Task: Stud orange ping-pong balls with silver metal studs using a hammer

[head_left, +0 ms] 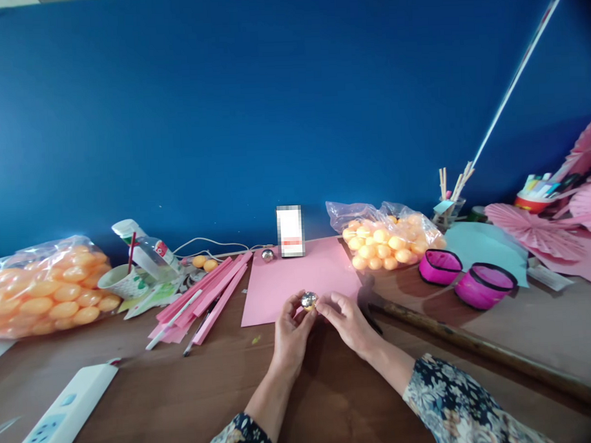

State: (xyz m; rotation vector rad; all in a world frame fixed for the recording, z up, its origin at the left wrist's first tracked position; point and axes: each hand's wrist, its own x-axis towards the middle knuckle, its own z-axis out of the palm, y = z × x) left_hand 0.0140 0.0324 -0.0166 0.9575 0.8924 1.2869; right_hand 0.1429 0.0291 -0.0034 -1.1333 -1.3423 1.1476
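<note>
A small shiny silver ball (308, 300) is between my two hands, over the near edge of a pink paper sheet (302, 276). My left hand (293, 328) is closed around its left side, thumb and fingers pinching it. From the right, the fingertips of my right hand (346, 320) are pinched together against the ball; whether they hold something small there is hidden. A second silver ball (267, 255) rests at the far left of the sheet, beside an upright phone (290, 232) whose screen is blurred out.
A hammer (425, 320) with a long wooden handle lies right of my right hand. Pink paper strips (213, 292) and a pen lie left. Bags of orange balls (50, 288) stand on both sides. Two magenta bands (484, 286) sit at right, a power strip (64, 410) at near left.
</note>
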